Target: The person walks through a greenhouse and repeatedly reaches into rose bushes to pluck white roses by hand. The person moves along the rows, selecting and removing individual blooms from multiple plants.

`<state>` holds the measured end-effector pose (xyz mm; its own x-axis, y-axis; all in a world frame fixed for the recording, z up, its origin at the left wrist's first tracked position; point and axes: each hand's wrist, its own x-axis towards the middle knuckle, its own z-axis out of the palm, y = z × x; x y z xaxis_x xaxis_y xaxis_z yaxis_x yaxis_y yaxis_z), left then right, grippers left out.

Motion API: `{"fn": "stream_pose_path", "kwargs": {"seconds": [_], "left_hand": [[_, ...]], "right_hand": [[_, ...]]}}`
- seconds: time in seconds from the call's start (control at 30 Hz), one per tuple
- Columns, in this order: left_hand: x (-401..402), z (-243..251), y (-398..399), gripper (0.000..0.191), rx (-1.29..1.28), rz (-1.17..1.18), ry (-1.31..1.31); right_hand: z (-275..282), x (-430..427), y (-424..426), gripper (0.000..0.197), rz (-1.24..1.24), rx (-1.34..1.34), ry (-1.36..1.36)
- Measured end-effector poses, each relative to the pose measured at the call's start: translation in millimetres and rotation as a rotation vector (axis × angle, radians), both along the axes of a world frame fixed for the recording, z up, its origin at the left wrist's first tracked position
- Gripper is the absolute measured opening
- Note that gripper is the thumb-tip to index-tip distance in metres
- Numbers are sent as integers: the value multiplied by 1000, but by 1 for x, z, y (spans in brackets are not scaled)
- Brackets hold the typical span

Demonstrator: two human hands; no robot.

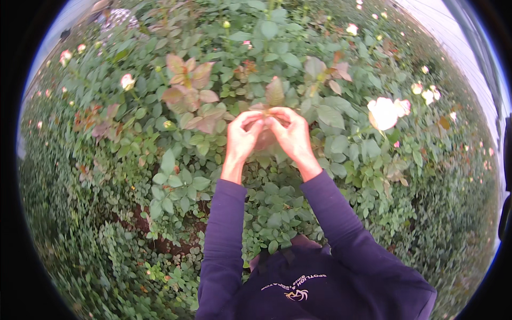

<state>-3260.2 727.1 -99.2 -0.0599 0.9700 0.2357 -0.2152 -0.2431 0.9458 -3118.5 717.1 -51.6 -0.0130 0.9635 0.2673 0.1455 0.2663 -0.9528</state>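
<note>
My left hand [243, 138] and my right hand [293, 136] meet at the fingertips in front of me. Thumbs and forefingers pinch at the top of a young rose shoot, whose reddish-green leaf [275, 92] stands up just beyond the fingers. More of its leaves are blurred below my thumbs. The exact spot that is gripped is hidden by my fingers. To the left of the hands grows another shoot with bronze-red leaves [188, 86]. On the right, broad green rose leaves [331, 116] come close to my right hand.
Dense rose bushes [276, 200] surround me and reach my body. A large pale open rose [382, 114] stands to the right, a smaller pink-white bloom [127, 82] to the left. Reddish soil [172, 242] shows at lower left. A person [116, 18], partly visible, is at far upper left.
</note>
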Motion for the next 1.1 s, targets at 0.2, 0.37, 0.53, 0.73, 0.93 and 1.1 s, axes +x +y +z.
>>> {"fn": "stream_pose_path", "kwargs": {"seconds": [0.2,0.37,0.53,0.73,0.93,1.1], "left_hand": [[-6,-1,5,23,-232,-36,-193],[-5,-6,14,25,-313,-40,-255],[0,-17,22,24,-229,46,-225],[-4,-6,26,23,-49,183,-151],[-5,36,-1,23,100,355,-10],[10,53,-58,13,208,390,159]], "right_hand": [[-17,-10,5,21,-92,-230,251],[-9,-13,0,20,-244,-51,47],[7,-12,-19,17,-343,223,90],[11,3,-54,18,-288,371,45],[-7,17,-95,19,-13,75,267],[-12,40,-108,19,5,-139,288]]}}
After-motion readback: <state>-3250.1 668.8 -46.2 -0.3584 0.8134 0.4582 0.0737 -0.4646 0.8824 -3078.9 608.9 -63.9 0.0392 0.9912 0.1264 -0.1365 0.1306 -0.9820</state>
